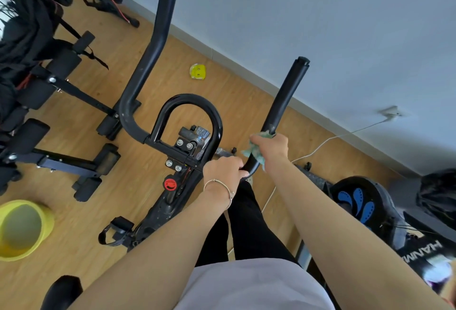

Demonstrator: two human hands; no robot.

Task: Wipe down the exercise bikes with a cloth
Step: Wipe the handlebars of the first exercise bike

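right hand [270, 145] clenched on cloth [255, 152] round right handlebar [283, 102] – bar's long axis runs up-away; left hand [223, 170] grips bar's lower bend

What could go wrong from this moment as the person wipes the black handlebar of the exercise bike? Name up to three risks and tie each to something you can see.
1. The white cable trails across the wooden floor near the bike; a foot could catch it.
2. The crumpled teal cloth sits loosely under the right hand on the black right handlebar arm; it may slip off.
3. The left hand only steadies the bend, so the black left handlebar arm might be skipped.
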